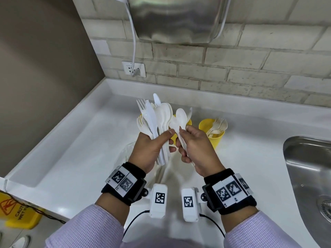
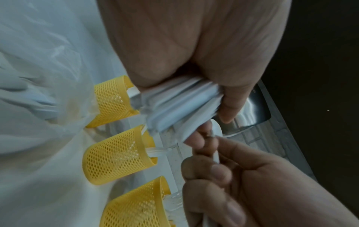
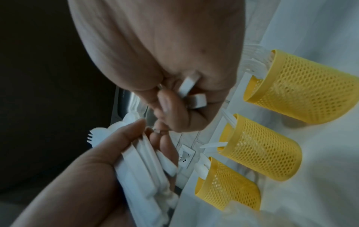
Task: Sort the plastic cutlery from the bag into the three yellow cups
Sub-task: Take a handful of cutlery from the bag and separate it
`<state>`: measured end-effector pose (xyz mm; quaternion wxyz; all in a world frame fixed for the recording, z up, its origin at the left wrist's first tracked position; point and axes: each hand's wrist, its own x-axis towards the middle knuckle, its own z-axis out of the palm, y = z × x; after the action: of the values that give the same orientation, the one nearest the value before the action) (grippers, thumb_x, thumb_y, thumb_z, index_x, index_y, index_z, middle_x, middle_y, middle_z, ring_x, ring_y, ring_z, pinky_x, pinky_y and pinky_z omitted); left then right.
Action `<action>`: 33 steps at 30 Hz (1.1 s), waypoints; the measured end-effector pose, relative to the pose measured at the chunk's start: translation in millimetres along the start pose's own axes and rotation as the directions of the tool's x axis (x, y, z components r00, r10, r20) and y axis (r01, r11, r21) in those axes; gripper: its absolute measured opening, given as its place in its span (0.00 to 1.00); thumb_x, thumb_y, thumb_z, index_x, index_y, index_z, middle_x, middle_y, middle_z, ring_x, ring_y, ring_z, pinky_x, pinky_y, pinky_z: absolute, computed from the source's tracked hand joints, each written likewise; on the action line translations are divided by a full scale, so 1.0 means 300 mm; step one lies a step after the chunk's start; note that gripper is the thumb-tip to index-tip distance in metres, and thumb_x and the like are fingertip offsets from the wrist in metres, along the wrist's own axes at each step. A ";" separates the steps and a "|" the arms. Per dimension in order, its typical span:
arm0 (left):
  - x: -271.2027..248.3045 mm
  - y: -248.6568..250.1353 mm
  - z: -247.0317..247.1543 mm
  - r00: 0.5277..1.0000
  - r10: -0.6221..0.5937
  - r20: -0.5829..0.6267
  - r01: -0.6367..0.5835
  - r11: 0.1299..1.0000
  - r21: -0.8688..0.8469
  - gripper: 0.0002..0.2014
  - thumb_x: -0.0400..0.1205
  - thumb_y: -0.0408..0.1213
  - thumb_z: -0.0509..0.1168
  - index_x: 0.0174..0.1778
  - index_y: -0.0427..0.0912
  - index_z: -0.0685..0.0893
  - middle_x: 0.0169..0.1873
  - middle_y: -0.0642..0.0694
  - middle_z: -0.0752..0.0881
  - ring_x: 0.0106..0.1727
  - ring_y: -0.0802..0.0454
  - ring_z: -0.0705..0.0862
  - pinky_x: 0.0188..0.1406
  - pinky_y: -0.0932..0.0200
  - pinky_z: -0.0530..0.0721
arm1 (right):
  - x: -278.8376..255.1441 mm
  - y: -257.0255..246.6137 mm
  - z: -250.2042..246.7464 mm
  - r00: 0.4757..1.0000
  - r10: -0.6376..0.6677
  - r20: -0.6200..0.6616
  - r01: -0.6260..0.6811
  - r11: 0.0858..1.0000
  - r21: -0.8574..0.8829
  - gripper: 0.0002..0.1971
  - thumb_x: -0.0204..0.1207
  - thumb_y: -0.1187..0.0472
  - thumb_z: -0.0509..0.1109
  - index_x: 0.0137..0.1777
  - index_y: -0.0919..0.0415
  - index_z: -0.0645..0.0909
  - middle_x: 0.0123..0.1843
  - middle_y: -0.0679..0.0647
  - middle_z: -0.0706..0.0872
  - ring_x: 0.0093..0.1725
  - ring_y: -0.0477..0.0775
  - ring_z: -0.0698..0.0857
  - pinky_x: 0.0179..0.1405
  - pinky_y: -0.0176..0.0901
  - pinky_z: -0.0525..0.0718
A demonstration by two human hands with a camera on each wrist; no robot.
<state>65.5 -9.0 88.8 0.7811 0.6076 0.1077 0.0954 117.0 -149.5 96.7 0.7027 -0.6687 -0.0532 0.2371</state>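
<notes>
My left hand (image 1: 161,140) grips a fanned bundle of white plastic cutlery (image 1: 157,115), with forks, knives and spoons pointing up; the left wrist view shows the bundle's handles (image 2: 180,104) clamped in its fingers. Right beside it, my right hand (image 1: 186,138) holds two white spoons (image 1: 180,117) by their handles (image 3: 192,92). Three yellow mesh cups stand in a row behind the hands. The right cup (image 1: 212,133) holds forks. The middle cup (image 1: 189,122) and left cup (image 1: 140,117) are mostly hidden here. All three cups (image 2: 114,155) show in both wrist views.
A crumpled clear plastic bag (image 1: 125,154) lies on the white counter (image 1: 71,149) under my hands. A steel sink (image 1: 308,176) is at the right. On the brick wall are a socket (image 1: 133,68) with a cable and a steel appliance (image 1: 177,18). A yellow wet-floor sign (image 1: 16,213) stands low left.
</notes>
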 end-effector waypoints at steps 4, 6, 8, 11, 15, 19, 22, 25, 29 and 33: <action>0.004 0.006 0.015 1.000 0.005 -0.028 -0.005 1.000 -0.014 0.05 0.84 0.29 0.72 0.54 0.38 0.88 0.40 0.41 0.87 0.41 0.46 0.86 0.43 0.44 0.89 | 0.011 0.018 0.010 0.996 -0.074 -0.054 0.065 0.986 -0.154 0.15 0.88 0.61 0.61 0.37 0.60 0.76 0.32 0.56 0.76 0.26 0.55 0.69 0.20 0.34 0.62; 0.007 0.003 0.017 0.999 0.036 -0.023 -0.037 0.999 -0.013 0.03 0.84 0.27 0.71 0.52 0.37 0.87 0.41 0.40 0.86 0.40 0.44 0.83 0.42 0.45 0.86 | 0.014 0.024 0.013 0.997 -0.060 -0.042 0.052 0.983 -0.179 0.14 0.87 0.61 0.60 0.40 0.65 0.77 0.32 0.58 0.76 0.24 0.55 0.70 0.19 0.35 0.62; 0.010 -0.003 0.014 0.998 0.064 -0.013 -0.064 0.998 -0.011 0.03 0.84 0.27 0.70 0.52 0.34 0.87 0.42 0.37 0.84 0.41 0.42 0.81 0.43 0.45 0.84 | 0.014 0.021 0.013 1.000 -0.014 -0.015 0.011 0.988 -0.156 0.14 0.88 0.61 0.59 0.44 0.68 0.79 0.32 0.60 0.75 0.20 0.54 0.69 0.19 0.34 0.61; 0.013 -0.007 0.008 0.996 0.091 -0.009 -0.091 0.996 0.019 0.04 0.85 0.27 0.70 0.53 0.31 0.85 0.42 0.35 0.85 0.42 0.40 0.83 0.44 0.46 0.84 | 0.005 0.008 0.008 0.998 -0.018 0.053 0.030 0.971 -0.236 0.17 0.87 0.57 0.60 0.38 0.58 0.82 0.26 0.50 0.75 0.18 0.46 0.66 0.20 0.35 0.61; 0.018 -0.010 0.001 0.994 0.110 -0.026 -0.109 0.994 0.032 0.08 0.84 0.28 0.72 0.57 0.29 0.86 0.44 0.35 0.88 0.44 0.39 0.86 0.46 0.48 0.85 | -0.010 -0.008 0.000 0.983 -0.112 0.144 0.162 0.901 -0.402 0.16 0.89 0.58 0.60 0.38 0.53 0.82 0.20 0.35 0.78 0.19 0.35 0.76 0.25 0.30 0.66; 0.012 0.000 -0.005 0.994 0.104 -0.030 -0.102 0.994 0.041 0.05 0.84 0.26 0.70 0.54 0.31 0.87 0.44 0.36 0.88 0.45 0.40 0.87 0.47 0.47 0.86 | -0.006 -0.009 -0.024 0.956 -0.052 0.289 0.193 0.853 -0.485 0.12 0.91 0.52 0.59 0.50 0.54 0.80 0.20 0.29 0.77 0.21 0.29 0.77 0.31 0.33 0.65; 0.012 0.007 -0.003 0.994 0.107 -0.014 -0.107 0.993 0.058 0.03 0.85 0.26 0.70 0.53 0.31 0.87 0.44 0.35 0.87 0.45 0.40 0.86 0.50 0.45 0.87 | -0.010 -0.020 -0.044 0.937 -0.030 0.347 0.207 0.849 -0.487 0.05 0.91 0.50 0.59 0.55 0.44 0.76 0.23 0.23 0.77 0.22 0.25 0.76 0.25 0.24 0.70; 0.014 0.008 0.007 0.994 0.107 0.037 -0.108 0.993 0.045 0.04 0.85 0.25 0.68 0.52 0.26 0.83 0.41 0.34 0.82 0.41 0.39 0.82 0.45 0.46 0.84 | 0.000 -0.012 -0.060 0.945 -0.024 0.326 0.184 0.862 -0.473 0.11 0.91 0.52 0.58 0.51 0.50 0.81 0.26 0.38 0.77 0.19 0.34 0.73 0.20 0.23 0.68; 0.009 0.000 0.008 0.998 0.052 -0.037 -0.052 0.999 0.002 0.07 0.82 0.29 0.74 0.54 0.35 0.87 0.40 0.38 0.84 0.40 0.43 0.83 0.44 0.50 0.86 | 0.029 0.004 -0.090 0.977 -0.069 0.204 0.150 0.898 -0.414 0.13 0.91 0.57 0.57 0.50 0.56 0.83 0.25 0.43 0.72 0.20 0.45 0.69 0.23 0.39 0.68; 0.003 -0.009 0.005 0.999 -0.015 -0.040 0.012 0.998 -0.057 0.17 0.78 0.34 0.77 0.61 0.33 0.85 0.39 0.37 0.81 0.39 0.42 0.81 0.41 0.51 0.87 | 0.031 -0.038 -0.108 0.986 -0.137 0.097 0.152 0.974 -0.170 0.13 0.91 0.59 0.60 0.55 0.64 0.84 0.27 0.46 0.69 0.24 0.50 0.66 0.28 0.45 0.66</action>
<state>66.8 -10.9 86.5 0.7962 0.5825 0.1248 0.1054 140.8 -175.4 102.1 0.6531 -0.7121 -0.1524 0.2077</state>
